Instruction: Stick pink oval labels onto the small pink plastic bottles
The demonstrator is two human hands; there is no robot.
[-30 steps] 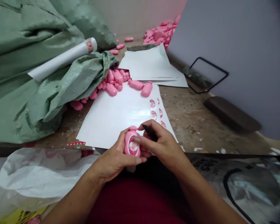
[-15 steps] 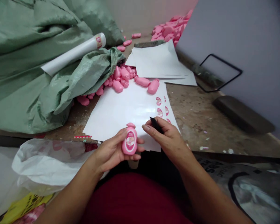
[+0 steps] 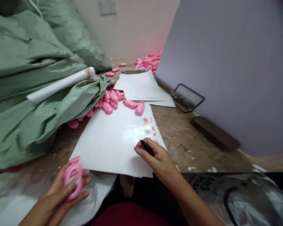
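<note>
A pink bottle with an oval label lies in my left hand, the thumb pressed over the label and the fingers behind it. This hand is over the white plastic bag, left of the sheet's near edge. My right hand holds a pointed black tool between thumb and fingers, above the lower right of a white sheet. Pink and white oval stickers run along the sheet's right side. Several pink bottles are heaped at its far edge.
Green sacks fill the left, with a white roll on them. More white sheets lie farther back on the brown table. A grey panel, a black wire frame and a dark block stand right. Pink pieces are piled behind.
My left hand has moved left and down with the bottle, its thumb now over the label. The view has shifted upward and right. My right hand still holds the black tool.
</note>
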